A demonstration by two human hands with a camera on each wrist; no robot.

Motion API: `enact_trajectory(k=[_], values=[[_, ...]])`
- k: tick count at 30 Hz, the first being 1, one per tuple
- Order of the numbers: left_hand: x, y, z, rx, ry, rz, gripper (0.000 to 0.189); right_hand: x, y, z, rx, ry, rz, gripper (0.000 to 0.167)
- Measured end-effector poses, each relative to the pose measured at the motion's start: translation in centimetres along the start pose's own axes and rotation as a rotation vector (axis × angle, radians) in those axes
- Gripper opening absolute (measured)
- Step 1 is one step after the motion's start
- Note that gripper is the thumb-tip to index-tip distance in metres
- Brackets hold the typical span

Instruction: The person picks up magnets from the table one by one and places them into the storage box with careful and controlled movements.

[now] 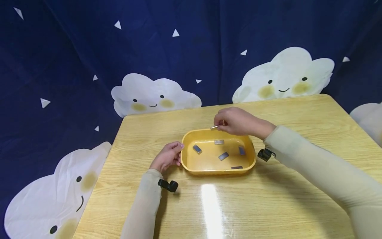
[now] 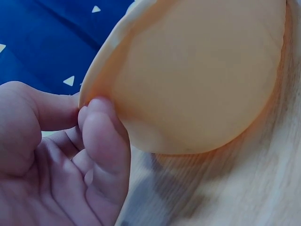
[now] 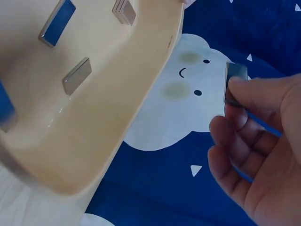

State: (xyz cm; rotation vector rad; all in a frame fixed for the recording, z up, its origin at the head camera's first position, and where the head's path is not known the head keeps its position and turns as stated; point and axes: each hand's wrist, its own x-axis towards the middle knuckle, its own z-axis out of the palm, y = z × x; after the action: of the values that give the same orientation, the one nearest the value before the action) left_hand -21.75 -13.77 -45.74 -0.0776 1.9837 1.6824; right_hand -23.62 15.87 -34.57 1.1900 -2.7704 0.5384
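Observation:
A yellow plastic basin (image 1: 207,162) sits on the wooden table, several small flat silver metal blocks (image 1: 223,156) lying spread over its floor. At its left end, my left hand (image 1: 168,155) pinches the rim; in the left wrist view the thumb and a finger press the basin's wall (image 2: 197,84) between them. Above the far rim, my right hand (image 1: 237,121) pinches one silver metal block (image 3: 236,75) between thumb and fingers. In the right wrist view, one block in the basin (image 3: 124,12) looks like a stack of thin layers.
The wooden table (image 1: 286,199) extends around the basin, with a bright reflection in front of it. Behind it hangs a dark blue curtain (image 1: 185,59) printed with clouds and triangles. A black wrist camera (image 1: 168,185) is on the left sleeve, another (image 1: 265,154) on the right.

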Motion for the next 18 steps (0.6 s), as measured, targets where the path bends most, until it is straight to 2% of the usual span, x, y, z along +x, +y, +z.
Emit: enact_trajectory(k=[10, 18], values=[[-0.1, 0.3, 0.0, 0.01, -0.001, 0.007, 0.023, 1.4, -1.7, 1.3, 0.034, -0.043, -0.102, 0.008], [-0.1, 0.1, 0.2, -0.006, 0.011, 0.014, 0.022, 2.6, -2.7, 2.6, 0.041, -0.085, -0.161, 0.008]])
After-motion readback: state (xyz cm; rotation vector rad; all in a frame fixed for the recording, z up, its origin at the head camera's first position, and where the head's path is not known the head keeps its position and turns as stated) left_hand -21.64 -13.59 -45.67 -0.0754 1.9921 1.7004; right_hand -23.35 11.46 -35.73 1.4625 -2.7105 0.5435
